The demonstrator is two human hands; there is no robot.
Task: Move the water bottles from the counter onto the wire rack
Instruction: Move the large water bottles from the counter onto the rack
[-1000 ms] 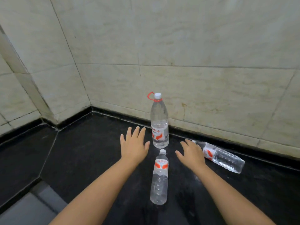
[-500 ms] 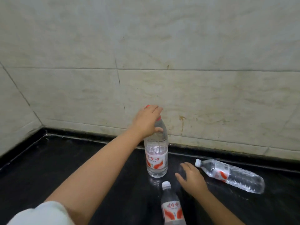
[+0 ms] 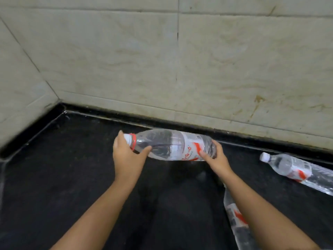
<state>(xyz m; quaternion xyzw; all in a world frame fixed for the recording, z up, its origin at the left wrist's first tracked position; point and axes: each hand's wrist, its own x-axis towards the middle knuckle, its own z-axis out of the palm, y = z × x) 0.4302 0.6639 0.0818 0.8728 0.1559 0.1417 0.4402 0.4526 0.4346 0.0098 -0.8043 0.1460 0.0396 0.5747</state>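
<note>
Soft, even, fairly dim indoor light with a greenish cast. The dark table (image 3: 72,177) below the fingers (image 3: 146,149) shows faint sheen and weak shadows. Slight blur throughout. Wide-angle bending curves the wall (image 3: 216,69) lines above the fingers, strongest near the edges.

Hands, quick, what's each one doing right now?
Left hand: grips the big bottle at its capped neck.
Right hand: holds the same bottle's base end.

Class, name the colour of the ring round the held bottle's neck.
Red, in the head view: the ring sits on the large bottle.
</note>
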